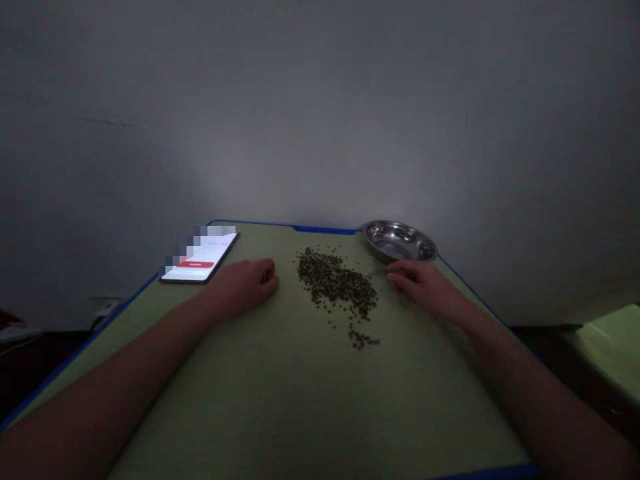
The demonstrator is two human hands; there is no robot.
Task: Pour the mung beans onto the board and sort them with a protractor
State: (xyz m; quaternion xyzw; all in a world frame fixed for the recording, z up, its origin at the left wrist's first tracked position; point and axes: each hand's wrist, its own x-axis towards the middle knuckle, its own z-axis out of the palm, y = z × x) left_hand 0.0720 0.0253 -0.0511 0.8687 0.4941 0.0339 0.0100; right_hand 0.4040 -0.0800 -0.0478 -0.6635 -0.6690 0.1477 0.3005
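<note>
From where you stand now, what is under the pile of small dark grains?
Green tabletop shows between loose grains at the edges of the pile. Under its dense middle, I cannot see anything, because the grains cover it.

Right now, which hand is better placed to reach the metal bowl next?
Probably the right hand: it is close to the metal bowl, while the left hand lies beyond the pile of small dark pieces.

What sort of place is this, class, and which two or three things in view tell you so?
Probably a room in a home, though that is a guess: a plain wall rises behind a blue-edged table, with a shiny metal bowl at its far right.
</note>
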